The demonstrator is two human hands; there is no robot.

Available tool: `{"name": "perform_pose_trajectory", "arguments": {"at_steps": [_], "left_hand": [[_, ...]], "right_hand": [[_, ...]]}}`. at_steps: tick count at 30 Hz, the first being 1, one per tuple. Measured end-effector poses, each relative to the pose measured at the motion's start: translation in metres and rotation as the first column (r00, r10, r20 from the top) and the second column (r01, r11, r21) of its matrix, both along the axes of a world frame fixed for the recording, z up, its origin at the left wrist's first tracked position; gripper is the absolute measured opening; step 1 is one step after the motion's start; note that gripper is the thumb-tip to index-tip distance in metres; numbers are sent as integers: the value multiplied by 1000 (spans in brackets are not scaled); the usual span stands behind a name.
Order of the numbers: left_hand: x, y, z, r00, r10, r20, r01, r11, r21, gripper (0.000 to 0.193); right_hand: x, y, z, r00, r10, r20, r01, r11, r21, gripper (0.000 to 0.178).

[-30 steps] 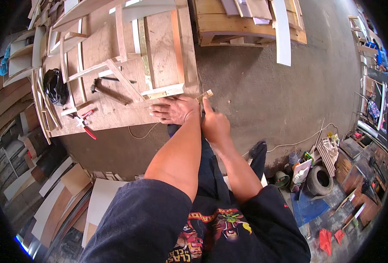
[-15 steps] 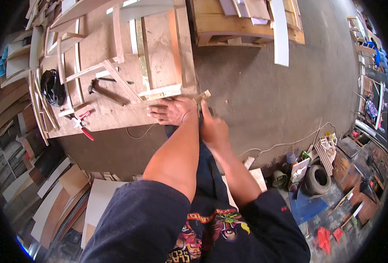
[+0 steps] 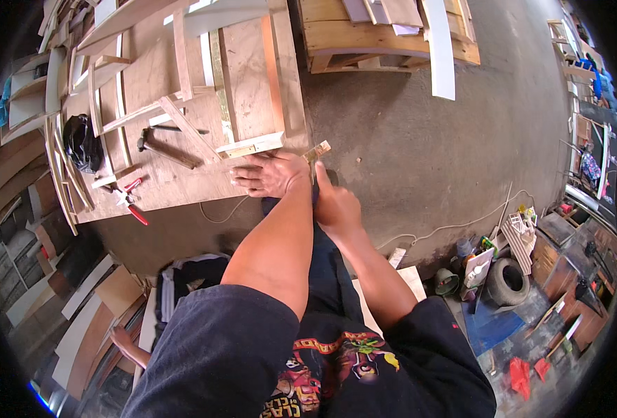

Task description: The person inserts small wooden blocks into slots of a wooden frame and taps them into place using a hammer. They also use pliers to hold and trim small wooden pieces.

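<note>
My left hand (image 3: 272, 174) lies flat at the near right corner of the plywood tabletop (image 3: 172, 195), fingers stretched to the left. It rests on a light wood strip (image 3: 317, 150), whose end juts past the table's right edge. Just off that edge, my right hand (image 3: 339, 207) is closed, with the index finger pointing up along the strip. What it grips is hidden, though a thin line shows by the fingertip. Beyond my left hand stands a wooden frame, its near end bar (image 3: 252, 145) close to my fingers.
A hammer (image 3: 165, 150), red-handled pliers (image 3: 130, 198) and a black plastic bag (image 3: 82, 143) lie on the table. Another wooden bench (image 3: 392, 49) stands far right. At lower left, another person's hand (image 3: 128, 347) shows. A tire (image 3: 507, 283) and clutter lie at right.
My right hand has shifted slightly and looks less blurred. My left hand keeps its place on the strip. Another person in dark clothing has come into view at lower left.
</note>
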State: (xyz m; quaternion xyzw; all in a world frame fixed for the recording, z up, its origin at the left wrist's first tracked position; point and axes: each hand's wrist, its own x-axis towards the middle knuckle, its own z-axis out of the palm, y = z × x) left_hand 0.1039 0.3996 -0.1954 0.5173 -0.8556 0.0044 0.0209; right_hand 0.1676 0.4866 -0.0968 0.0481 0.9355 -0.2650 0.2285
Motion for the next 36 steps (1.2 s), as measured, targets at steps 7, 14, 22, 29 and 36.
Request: {"name": "perform_pose_trajectory", "arguments": {"at_steps": [7, 14, 22, 29, 36], "left_hand": [[-3, -3, 5, 999, 24, 44, -25, 1000, 7, 66], [-2, 0, 7, 998, 10, 61, -11, 1000, 12, 61], [-4, -2, 7, 1000, 3, 0, -3, 1000, 0, 63], [-4, 0, 19, 999, -3, 39, 1, 999, 49, 73], [-2, 5, 18, 999, -12, 41, 8, 995, 98, 70]], "right_hand": [[-1, -3, 35, 994, 22, 111, -19, 999, -29, 62], [-10, 1, 43, 978, 13, 209, -10, 1000, -13, 60], [-37, -2, 41, 984, -31, 173, 42, 998, -57, 58], [-45, 1, 43, 978, -30, 207, 47, 996, -78, 59], [-50, -1, 22, 987, -64, 144, 82, 989, -126, 56]]}}
